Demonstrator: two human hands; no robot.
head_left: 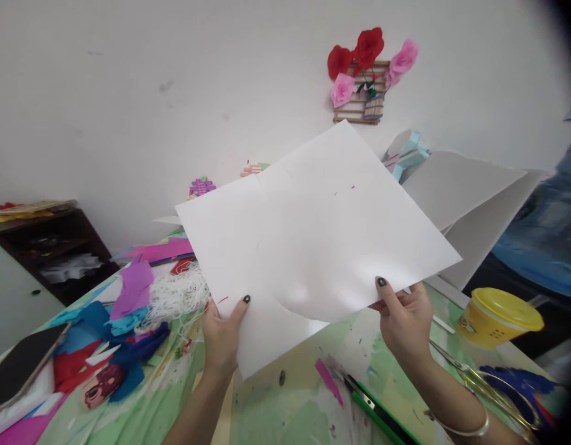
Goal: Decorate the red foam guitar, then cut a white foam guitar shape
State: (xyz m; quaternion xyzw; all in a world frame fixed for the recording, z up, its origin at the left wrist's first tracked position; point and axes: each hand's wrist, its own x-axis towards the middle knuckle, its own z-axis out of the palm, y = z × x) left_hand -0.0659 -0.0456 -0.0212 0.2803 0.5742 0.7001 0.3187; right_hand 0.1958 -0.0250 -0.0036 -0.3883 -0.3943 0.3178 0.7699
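Note:
A large white sheet of card is held up above the table, tilted, with a few small red marks on it. My left hand grips its lower left edge, thumb on the front face. On the lower right edge, my right hand pinches the sheet with the thumb in front and fingers behind. The sheet bows a little between the hands. Below it on the table lie a green utility knife and a magenta paper scrap. Gold-handled scissors rest beside my right forearm.
A yellow lidded tub stands at the right, before grey boards. White string, coloured paper and a phone cover the table's left side. Paper flowers hang on the wall; a dark cabinet stands far left.

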